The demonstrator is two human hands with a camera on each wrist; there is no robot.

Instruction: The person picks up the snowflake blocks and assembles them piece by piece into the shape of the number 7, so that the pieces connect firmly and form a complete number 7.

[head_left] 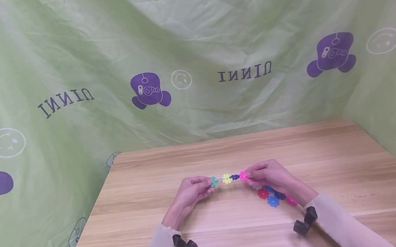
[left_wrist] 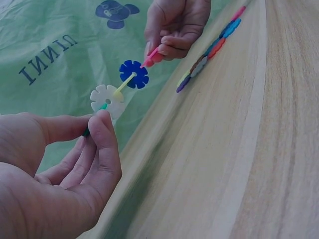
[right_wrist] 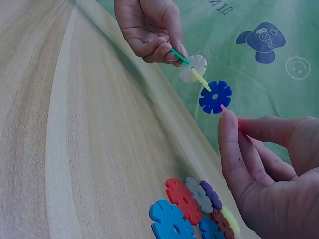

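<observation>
Green printed fabric [head_left: 186,30] backs the far edge of the wooden tabletop [head_left: 187,157] as the left hand [head_left: 187,194] pinches a green disc [head_left: 214,181], the right hand [head_left: 275,176] a pink disc [head_left: 243,175].

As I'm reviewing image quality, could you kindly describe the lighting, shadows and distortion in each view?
Head: bright, slightly hazy, the pink notched disc vivid against the wooden tabletop; left wrist: dimmer, a soft shadow band near the tabletop's edge, wood grain bowed, likely lens distortion; right wrist: also dim, a similar shadow running diagonally, grain curving too.
</observation>
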